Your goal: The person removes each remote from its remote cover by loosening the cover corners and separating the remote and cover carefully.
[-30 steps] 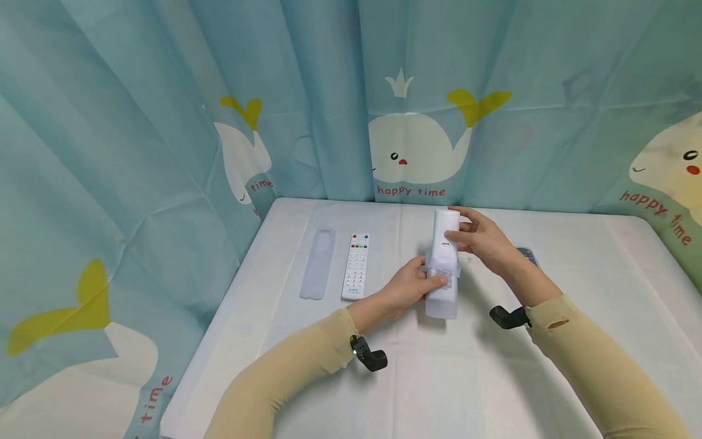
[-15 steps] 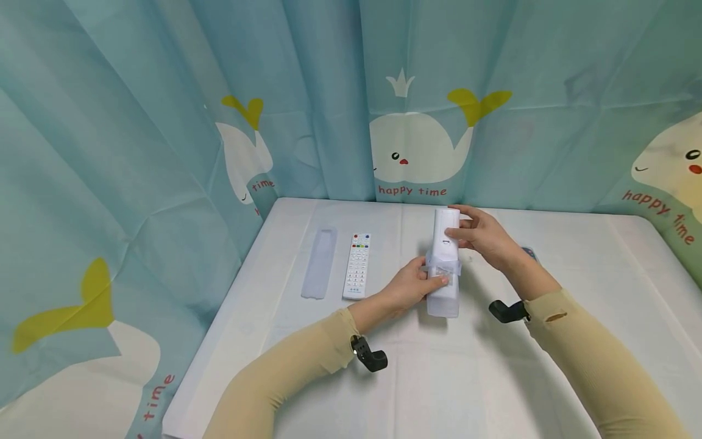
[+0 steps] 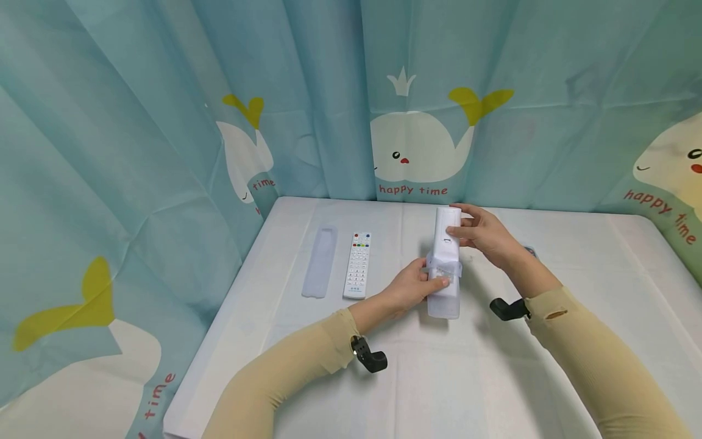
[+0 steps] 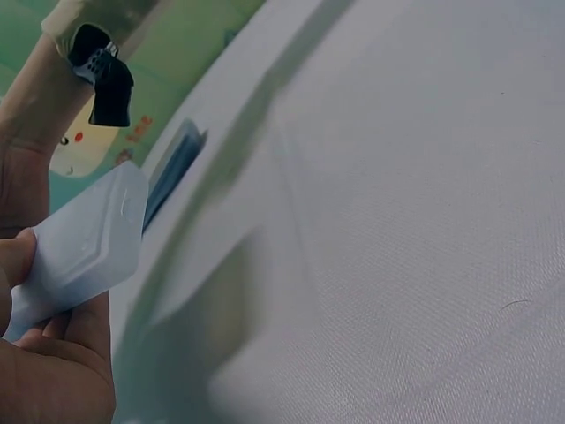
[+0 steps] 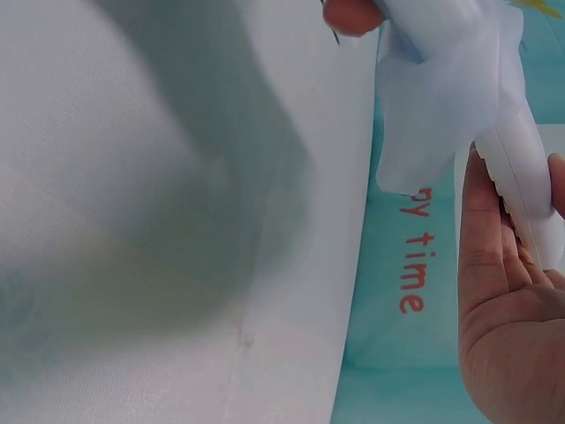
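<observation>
A white remote control (image 3: 446, 247), its back facing up, is partly inside a translucent plastic sleeve (image 3: 443, 310). My left hand (image 3: 407, 288) grips the sleeve with the thumb on top; the left wrist view shows its closed-looking end (image 4: 97, 234) beyond the thumb. My right hand (image 3: 485, 239) holds the bare upper part of the remote, thumb on its back and fingers around the far end. In the right wrist view, the sleeve's loose, flared mouth (image 5: 433, 115) surrounds the remote, whose button side faces the right fingers. Both are raised above the table.
On the white table (image 3: 493, 378) to the left lie a second white remote (image 3: 357, 266), buttons up, and a flat translucent sleeve (image 3: 319, 263). A dark remote (image 3: 530, 250) is mostly hidden behind my right forearm. A printed blue curtain (image 3: 307, 110) hangs along the back and left.
Both hands keep their holds, and the remote and sleeve shift only very slightly. My right forearm covers more of the dark remote than before.
</observation>
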{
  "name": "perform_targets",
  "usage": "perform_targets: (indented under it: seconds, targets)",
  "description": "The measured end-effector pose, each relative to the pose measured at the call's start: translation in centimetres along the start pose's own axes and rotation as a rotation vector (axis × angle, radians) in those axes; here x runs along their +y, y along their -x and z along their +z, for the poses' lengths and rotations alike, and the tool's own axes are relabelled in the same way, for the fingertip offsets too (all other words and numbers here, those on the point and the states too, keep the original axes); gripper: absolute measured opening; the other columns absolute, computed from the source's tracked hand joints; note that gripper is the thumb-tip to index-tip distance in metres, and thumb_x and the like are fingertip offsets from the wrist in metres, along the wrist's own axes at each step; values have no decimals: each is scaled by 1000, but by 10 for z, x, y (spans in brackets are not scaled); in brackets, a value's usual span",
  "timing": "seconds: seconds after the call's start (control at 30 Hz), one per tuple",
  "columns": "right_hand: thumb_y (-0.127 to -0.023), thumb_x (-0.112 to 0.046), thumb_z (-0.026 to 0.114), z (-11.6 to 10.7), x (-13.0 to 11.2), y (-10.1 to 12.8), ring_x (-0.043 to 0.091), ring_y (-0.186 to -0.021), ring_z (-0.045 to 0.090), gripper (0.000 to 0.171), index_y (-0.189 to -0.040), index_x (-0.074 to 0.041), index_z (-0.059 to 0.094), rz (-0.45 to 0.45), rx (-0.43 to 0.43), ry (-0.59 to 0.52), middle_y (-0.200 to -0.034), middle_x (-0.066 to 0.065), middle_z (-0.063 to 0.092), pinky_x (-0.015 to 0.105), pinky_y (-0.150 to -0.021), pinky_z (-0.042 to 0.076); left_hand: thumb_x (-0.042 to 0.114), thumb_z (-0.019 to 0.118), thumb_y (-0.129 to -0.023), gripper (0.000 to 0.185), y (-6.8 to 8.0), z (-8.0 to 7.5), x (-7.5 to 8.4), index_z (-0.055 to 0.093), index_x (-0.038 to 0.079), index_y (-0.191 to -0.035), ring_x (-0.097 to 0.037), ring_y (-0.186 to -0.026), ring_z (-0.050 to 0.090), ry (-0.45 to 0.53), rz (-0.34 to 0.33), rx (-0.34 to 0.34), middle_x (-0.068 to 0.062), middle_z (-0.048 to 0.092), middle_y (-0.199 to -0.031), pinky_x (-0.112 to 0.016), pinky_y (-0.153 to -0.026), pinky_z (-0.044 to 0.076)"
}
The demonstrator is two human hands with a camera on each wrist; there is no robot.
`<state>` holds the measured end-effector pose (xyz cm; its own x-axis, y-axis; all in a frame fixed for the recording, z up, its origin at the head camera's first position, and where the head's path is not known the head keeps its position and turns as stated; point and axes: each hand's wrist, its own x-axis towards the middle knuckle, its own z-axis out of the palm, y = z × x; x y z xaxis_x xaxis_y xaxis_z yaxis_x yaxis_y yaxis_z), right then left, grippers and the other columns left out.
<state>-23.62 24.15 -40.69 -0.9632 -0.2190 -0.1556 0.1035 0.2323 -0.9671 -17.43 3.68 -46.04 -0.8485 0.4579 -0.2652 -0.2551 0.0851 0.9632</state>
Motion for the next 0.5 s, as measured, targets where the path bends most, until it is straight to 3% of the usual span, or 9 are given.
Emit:
perform_targets:
  seconds: [0.5]
  targets:
    - [-101, -12, 67, -2, 3, -2, 11, -98, 62, 74, -162, -7, 26, 0, 3, -5, -139, 22, 50, 25, -81, 56, 15, 72, -98, 59, 1, 1, -4, 41, 2, -147, -21, -103, 68, -25, 2, -6, -11, 72, -108, -41, -90, 56]
